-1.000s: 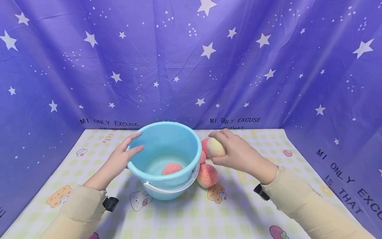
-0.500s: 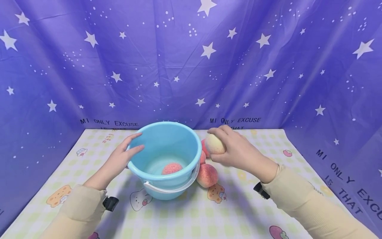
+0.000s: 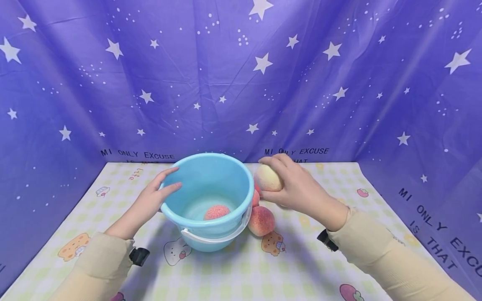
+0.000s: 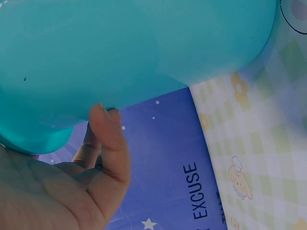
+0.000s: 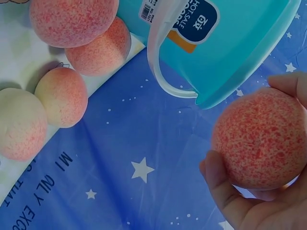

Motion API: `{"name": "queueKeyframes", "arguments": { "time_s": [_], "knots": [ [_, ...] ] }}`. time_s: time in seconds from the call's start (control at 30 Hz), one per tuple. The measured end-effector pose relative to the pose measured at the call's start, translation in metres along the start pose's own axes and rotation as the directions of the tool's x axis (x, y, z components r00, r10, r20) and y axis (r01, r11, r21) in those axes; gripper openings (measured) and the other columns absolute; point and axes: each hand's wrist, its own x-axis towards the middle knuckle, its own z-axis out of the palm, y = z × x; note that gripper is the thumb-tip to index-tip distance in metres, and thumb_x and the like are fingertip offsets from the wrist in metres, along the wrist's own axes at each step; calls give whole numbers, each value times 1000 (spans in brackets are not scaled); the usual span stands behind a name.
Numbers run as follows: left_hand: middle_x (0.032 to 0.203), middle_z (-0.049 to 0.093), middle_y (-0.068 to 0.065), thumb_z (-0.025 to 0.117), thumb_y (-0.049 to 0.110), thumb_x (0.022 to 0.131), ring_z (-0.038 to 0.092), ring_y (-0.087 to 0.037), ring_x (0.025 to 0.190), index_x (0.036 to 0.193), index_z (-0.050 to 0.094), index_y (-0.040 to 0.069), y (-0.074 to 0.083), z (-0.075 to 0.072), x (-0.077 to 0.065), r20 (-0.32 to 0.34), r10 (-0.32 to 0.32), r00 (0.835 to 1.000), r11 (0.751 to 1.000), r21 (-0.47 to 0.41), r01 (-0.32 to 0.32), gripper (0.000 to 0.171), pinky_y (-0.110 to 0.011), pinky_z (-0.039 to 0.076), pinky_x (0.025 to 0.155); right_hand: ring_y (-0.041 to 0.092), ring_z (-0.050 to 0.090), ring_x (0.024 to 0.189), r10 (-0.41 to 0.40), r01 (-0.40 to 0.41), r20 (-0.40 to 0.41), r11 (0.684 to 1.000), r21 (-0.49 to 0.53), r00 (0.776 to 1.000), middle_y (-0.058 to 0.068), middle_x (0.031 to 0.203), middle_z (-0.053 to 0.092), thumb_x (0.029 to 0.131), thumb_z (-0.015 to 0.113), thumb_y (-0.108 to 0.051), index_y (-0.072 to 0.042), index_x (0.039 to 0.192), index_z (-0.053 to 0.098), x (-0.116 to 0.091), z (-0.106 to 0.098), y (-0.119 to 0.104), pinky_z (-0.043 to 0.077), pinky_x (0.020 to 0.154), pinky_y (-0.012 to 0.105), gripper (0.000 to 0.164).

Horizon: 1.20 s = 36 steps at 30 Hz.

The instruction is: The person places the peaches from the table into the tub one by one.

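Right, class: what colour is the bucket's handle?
The handle is white, seen best in the head view.

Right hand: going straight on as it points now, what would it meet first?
Probably the blue bucket, at the right part of its rim in the head view, with the peach in the right hand leading. Height is hard to judge, so it might pass over.

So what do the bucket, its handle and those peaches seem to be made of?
Bucket: probably smooth plastic, given its soft sheen and rounded rim. Handle: likely plastic too, white and smoothly curved. Peaches: perhaps foam, matte with speckled colouring; insides hidden.
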Motion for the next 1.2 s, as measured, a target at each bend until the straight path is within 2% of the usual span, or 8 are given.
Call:
{"name": "queueKeyframes", "arguments": {
  "time_s": [0.43,0.8,1.2],
  "knots": [
    [160,24,-24,53,34,101,64,-43,110,158,24,20,-1,-1,0,-3,1,1000,1000,10,-1,65,-44,61,77,27,62,94,-46,49,-78,998,30,996,9,124,58,76,83,-27,-19,135,55,3,6,-6,56,77,43,65],
    [160,24,-24,53,33,101,64,-42,110,158,24,20,0,-1,1,-2,5,1000,1000,13,-5,65,-44,61,77,28,63,99,-64,83,-157,990,117,986,10,130,55,76,83,-21,-19,134,56,4,13,-10,58,79,45,64],
    [160,26,-24,53,35,101,64,-42,109,158,25,20,-3,-1,2,-11,8,1000,1000,22,-8,65,-45,61,78,27,62,104,-67,100,-192,981,169,979,8,132,55,76,81,-20,-19,133,56,8,21,-15,57,81,47,63]
  ]
}}
